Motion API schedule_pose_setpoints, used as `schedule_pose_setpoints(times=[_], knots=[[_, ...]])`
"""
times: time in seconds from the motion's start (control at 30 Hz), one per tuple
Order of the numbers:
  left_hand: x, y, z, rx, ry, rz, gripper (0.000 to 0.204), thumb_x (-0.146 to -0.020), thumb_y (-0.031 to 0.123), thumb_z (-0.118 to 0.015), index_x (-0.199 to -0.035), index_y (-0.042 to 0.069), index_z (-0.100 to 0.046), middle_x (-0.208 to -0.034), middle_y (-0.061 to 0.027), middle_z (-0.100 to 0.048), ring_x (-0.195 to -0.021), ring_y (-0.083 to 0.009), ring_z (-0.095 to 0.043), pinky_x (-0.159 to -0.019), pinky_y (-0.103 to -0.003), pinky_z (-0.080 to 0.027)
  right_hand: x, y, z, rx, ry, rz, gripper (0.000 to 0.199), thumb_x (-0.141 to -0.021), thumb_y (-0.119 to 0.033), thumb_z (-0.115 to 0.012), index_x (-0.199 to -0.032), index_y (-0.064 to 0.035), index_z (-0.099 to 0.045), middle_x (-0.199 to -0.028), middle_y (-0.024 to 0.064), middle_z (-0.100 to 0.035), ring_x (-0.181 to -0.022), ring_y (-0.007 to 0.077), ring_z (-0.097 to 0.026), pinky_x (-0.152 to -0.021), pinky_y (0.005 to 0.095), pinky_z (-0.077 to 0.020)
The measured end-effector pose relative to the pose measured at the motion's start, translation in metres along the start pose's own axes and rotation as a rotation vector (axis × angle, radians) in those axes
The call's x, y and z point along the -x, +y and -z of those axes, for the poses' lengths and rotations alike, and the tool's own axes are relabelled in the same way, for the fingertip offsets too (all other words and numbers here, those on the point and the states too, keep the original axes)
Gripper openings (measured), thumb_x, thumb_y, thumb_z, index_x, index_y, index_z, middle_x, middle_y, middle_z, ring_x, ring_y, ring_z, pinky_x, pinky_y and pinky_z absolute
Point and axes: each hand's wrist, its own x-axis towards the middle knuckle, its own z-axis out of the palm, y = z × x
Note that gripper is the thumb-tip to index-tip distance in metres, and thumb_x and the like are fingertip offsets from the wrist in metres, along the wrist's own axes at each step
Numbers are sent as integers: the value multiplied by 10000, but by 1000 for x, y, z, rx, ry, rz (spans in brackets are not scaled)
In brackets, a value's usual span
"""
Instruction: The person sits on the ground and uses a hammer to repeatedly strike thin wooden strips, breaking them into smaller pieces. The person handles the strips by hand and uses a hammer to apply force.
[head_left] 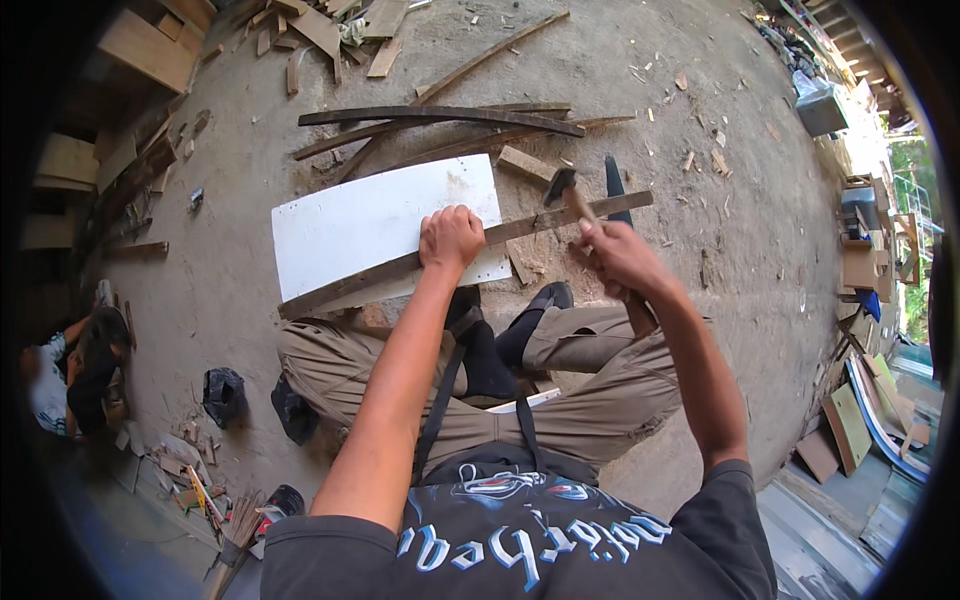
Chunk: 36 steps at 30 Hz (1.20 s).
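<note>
Treat the long brown wooden bar (530, 226) across the near side of the flat white rectangular board (370, 215) as stiff, likely light, best gripped mid-length — under the curled left hand (453, 238) — with the black-headed, wooden-handled hammer (576, 201) clenched in the right hand (615, 257).

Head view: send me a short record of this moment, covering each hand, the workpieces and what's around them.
Left hand: closed on the wooden strip
Right hand: holds the hammer by its handle
Wooden strip: lies across the white board, its right end past the board's edge
Hammer contact with strip: cannot tell
Beyond the board: long dark sticks, some crossing
Far left: another person, partly visible
Lower left: a broom
</note>
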Motion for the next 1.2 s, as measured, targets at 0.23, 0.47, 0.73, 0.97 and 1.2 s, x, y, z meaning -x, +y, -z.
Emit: schedule_pose_setpoints(times=[0.23,0.47,0.73,0.97,1.2], knots=[[1,1,-1,17,-1,5,258,-885,225,-540,-799,48,-707,-870,-168,-711,-855,-346,-674,-831,-455,-483,-21,8,-17,-204,264,500,376,-1075,-407,-431,-1007,-50,-530,-639,-41,-432,-438,59,-384,-367,243,-322],[5,-1,-1,1,9,32,274,-887,225,-525,-803,32,-702,-875,-185,-709,-867,-366,-673,-825,-474,-499,16,15,-3,-115,43,-4,364,-1068,-414,-450,-997,-65,-524,-630,-47,-415,-458,67,-389,-380,261,-335],[-2,1,0,13,10,26,272,-884,220,-530,-788,27,-696,-868,-188,-707,-848,-368,-674,-822,-473,-506,-4,21,-14,124,10,55,389,-1049,-397,-464,-951,-32,-555,-649,3,-508,-488,111,-496,-428,314,-428],[3,-5,-1,14,29,27,261,-869,214,-541,-778,37,-709,-862,-181,-708,-832,-342,-671,-815,-453,-500,4,-22,-15,-134,286,439,308,-1076,-333,-456,-1009,-46,-548,-619,-44,-447,-482,63,-425,-418,270,-364],[-1,-1,-1,-18,32,34,260,-858,209,-544,-762,26,-702,-854,-186,-704,-823,-356,-674,-810,-457,-505,10,47,-32,153,74,95,308,-1068,-358,-475,-953,-74,-514,-610,-33,-450,-408,65,-391,-375,280,-340]])
